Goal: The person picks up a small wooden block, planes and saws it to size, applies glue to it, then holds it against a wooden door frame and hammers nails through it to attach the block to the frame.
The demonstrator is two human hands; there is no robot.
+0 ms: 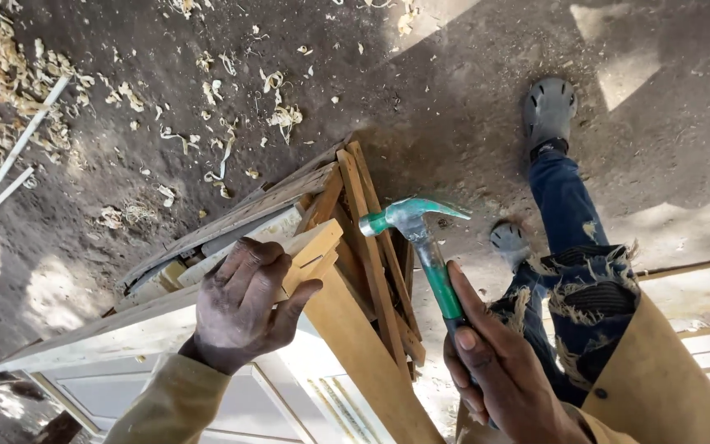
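Head view: a claw hammer is gripped low on its green handle by the right hand; a small wooden block is pressed on the frame by the closed left hand. Fingers so near could be struck.

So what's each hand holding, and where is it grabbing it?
The right hand grips a claw hammer low on its green handle. The left hand clasps the end of a pale wooden piece.
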